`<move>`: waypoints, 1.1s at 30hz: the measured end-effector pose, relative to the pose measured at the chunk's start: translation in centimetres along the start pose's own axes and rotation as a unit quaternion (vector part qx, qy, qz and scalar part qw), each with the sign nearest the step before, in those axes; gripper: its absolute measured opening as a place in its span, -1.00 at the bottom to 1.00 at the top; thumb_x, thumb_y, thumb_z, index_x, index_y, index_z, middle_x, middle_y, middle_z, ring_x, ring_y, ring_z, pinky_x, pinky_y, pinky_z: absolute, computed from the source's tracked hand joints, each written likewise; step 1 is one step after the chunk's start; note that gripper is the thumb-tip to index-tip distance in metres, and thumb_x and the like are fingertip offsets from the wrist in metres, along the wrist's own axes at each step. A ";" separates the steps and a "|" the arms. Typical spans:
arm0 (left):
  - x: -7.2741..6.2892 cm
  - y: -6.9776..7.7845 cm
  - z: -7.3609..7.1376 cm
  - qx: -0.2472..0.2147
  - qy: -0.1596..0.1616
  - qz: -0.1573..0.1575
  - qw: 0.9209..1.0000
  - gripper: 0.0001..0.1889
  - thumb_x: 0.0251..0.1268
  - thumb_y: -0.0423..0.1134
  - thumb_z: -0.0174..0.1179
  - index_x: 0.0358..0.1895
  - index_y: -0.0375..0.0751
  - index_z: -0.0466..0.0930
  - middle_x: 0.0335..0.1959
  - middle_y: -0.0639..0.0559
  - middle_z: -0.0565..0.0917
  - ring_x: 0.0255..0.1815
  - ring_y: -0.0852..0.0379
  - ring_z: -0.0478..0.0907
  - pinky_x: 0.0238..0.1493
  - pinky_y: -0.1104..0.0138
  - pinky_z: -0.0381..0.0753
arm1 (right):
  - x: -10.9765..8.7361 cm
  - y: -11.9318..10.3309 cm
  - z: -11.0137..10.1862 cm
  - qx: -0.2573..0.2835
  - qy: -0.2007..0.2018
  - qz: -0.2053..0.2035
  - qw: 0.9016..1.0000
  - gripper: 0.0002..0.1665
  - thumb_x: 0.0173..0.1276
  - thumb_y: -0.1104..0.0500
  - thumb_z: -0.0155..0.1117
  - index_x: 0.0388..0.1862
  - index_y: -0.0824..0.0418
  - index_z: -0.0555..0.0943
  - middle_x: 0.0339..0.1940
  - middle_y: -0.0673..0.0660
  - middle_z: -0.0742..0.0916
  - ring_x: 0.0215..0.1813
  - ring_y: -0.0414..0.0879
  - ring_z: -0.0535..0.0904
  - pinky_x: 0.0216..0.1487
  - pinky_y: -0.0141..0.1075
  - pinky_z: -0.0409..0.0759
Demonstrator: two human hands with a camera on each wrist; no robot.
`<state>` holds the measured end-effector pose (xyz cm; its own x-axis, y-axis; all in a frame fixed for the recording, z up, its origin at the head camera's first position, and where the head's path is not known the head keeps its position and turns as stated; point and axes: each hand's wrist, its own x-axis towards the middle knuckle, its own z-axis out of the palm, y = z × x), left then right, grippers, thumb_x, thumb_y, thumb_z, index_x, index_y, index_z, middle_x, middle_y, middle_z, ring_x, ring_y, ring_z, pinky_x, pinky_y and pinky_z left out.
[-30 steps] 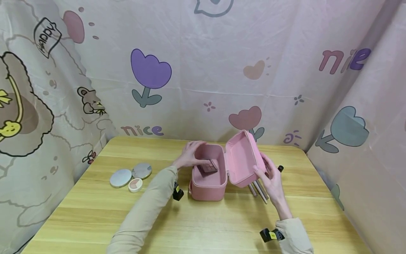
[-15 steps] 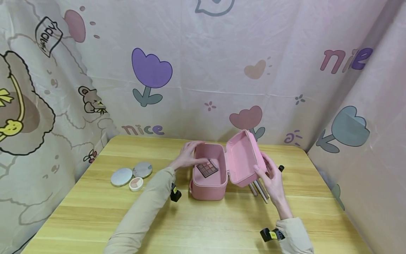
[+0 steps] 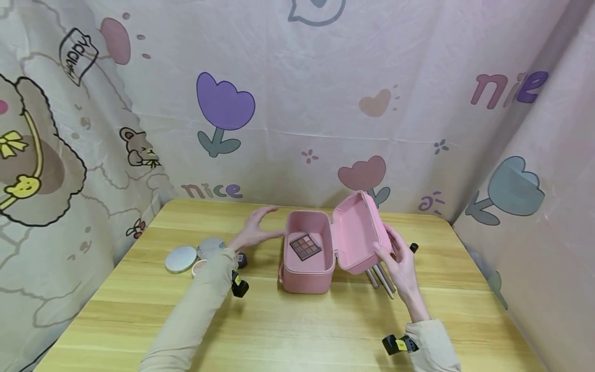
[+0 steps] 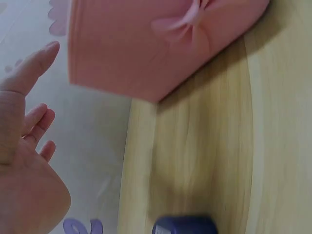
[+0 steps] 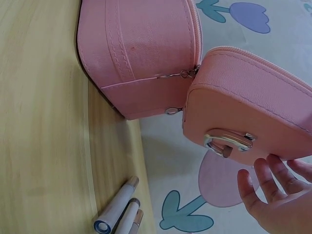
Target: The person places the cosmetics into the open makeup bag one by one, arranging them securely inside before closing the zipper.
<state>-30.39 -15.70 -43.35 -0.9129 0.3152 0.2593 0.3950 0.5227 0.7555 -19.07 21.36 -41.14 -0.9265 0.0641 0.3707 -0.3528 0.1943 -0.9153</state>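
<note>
Your right hand (image 3: 401,262) pinches the lid (image 3: 355,232), likely to hold the case (image 3: 307,282) open, while your left hand (image 3: 251,233), fingers (image 3: 265,211) spread, holds nothing.

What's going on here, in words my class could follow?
A person's right hand holds the open lid of a pink leather-look boxy case on a pale wooden table. Their left hand, holding nothing, is just left of the case. Inside lies a dark-framed square makeup palette. Two round silvery discs lie farther left; slim pale tubes lie near the lid.
</note>
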 end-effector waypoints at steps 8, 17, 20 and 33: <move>-1.8 -2.0 -3.2 -0.008 0.024 -0.013 1.000 -0.17 0.19 -0.13 0.40 0.49 -0.31 0.25 0.52 -0.31 0.30 0.55 -0.35 0.12 0.56 -0.30 0.00 | -0.1 -0.1 -0.1 -0.003 -0.002 0.005 1.000 -0.29 0.45 0.31 0.15 0.55 0.27 0.26 0.40 0.21 0.49 0.20 -0.46 0.51 0.11 -0.63 0.50; -5.5 -4.3 -7.8 -0.014 0.024 -0.104 0.994 -0.09 0.28 0.01 0.35 0.59 -0.15 0.08 0.62 -0.30 0.06 0.62 -0.41 -0.12 0.50 -0.44 -0.08 | -0.2 0.0 -0.2 -0.003 -0.004 0.000 1.000 -0.30 0.45 0.32 0.15 0.55 0.28 0.26 0.45 0.31 0.47 0.21 -0.50 0.51 0.11 -0.65 0.49; -7.1 -5.2 -8.9 -0.021 0.030 -0.123 0.992 -0.07 0.28 0.01 0.35 0.61 -0.14 0.04 0.63 -0.31 0.01 0.62 -0.43 -0.15 0.47 -0.49 -0.11 | -0.2 0.0 -0.2 -0.003 -0.006 0.001 1.000 -0.29 0.45 0.32 0.14 0.55 0.29 0.25 0.46 0.31 0.46 0.21 -0.52 0.50 0.11 -0.66 0.49; -10.6 -7.8 -10.0 0.107 0.053 -0.164 0.979 -0.06 0.23 0.13 0.34 0.51 -0.39 0.18 0.49 -0.46 0.24 0.50 -0.51 0.01 0.47 -0.40 -0.02 | -0.3 0.0 0.0 0.011 0.000 -0.004 1.000 -0.31 0.46 0.33 0.14 0.54 0.31 0.25 0.29 0.00 0.51 0.19 -0.45 0.53 0.12 -0.64 0.53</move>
<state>-24.81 -31.01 -45.97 -0.9953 0.0246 0.0941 0.0814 0.7399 0.6678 -18.81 21.33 -41.26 -0.9239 0.0623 0.3776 -0.3626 0.1732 -0.9157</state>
